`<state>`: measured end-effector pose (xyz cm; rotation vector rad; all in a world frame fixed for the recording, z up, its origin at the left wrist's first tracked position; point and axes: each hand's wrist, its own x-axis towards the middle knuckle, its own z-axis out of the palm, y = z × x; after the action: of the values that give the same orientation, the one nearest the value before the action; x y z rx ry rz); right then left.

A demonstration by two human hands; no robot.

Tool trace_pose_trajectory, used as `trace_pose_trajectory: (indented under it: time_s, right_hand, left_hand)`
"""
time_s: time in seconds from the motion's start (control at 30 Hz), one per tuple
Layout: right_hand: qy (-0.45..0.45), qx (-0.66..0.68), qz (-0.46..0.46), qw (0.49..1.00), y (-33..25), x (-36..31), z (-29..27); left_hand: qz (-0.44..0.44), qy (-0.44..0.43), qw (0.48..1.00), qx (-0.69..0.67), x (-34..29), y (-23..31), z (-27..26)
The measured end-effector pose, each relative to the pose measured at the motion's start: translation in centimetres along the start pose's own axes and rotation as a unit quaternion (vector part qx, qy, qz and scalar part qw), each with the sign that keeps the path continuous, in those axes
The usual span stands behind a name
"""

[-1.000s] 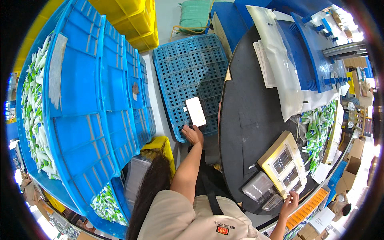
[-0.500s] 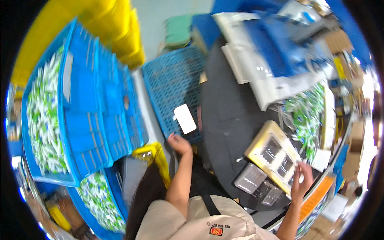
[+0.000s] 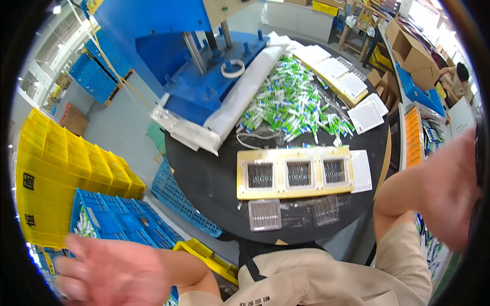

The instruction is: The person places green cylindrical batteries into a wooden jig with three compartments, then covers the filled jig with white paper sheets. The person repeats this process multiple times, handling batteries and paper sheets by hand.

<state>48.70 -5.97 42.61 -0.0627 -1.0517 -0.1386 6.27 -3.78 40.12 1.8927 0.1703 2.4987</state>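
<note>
My left hand (image 3: 109,270) is raised at the lower left, blurred, its palm showing and its loosely bent fingers apart with nothing in them. Close to the camera at the right edge is my right hand (image 3: 454,188), too smeared to make out its fingers. Between them on the round black table lies a cream and yellow frame (image 3: 296,194) with three square windows, each showing a row of thin dark strips. In front of it is a clear plastic tray (image 3: 265,214) with ridges. A second clear tray (image 3: 325,210) lies beside it.
A blue press (image 3: 204,97) stands at the table's far left. Many green and white small tubes (image 3: 291,97) are heaped behind the frame, with white cards (image 3: 367,113) nearby. Blue crates (image 3: 127,217) and yellow crates (image 3: 76,176) stand left. A person (image 3: 459,84) is at the far right.
The view has swung up and to the right. My right hand has left the frame's edge, and my left hand has come away from beside the white card; both are now raised at the sides.
</note>
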Motion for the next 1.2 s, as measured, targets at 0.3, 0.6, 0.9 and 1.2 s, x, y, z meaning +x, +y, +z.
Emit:
trace_pose_trajectory:
  time_s: [0.3, 0.6, 0.9, 1.2]
  right_hand:
    - [-0.368, -0.381, 0.438, 0.727, 20.2, -32.0, -6.7]
    - [-0.593, -0.504, 0.403, 0.482, 27.3, -41.5, -5.9]
    - [-0.647, -0.253, 0.216, 0.686, 10.4, -36.0, -3.8]
    - [-0.610, -0.269, 0.296, 0.684, 7.4, -39.6, -3.7]
  left_hand:
    - [-0.360, -0.430, 0.784, 0.266, -23.5, -24.3, 8.0]
    - [-0.253, -0.689, 0.601, 0.316, -35.0, -34.3, 8.5]
    - [-0.520, -0.287, 0.796, 0.120, -28.4, -22.2, 2.9]
    - [-0.303, -0.279, 0.857, 0.309, -33.3, -10.9, -0.1]
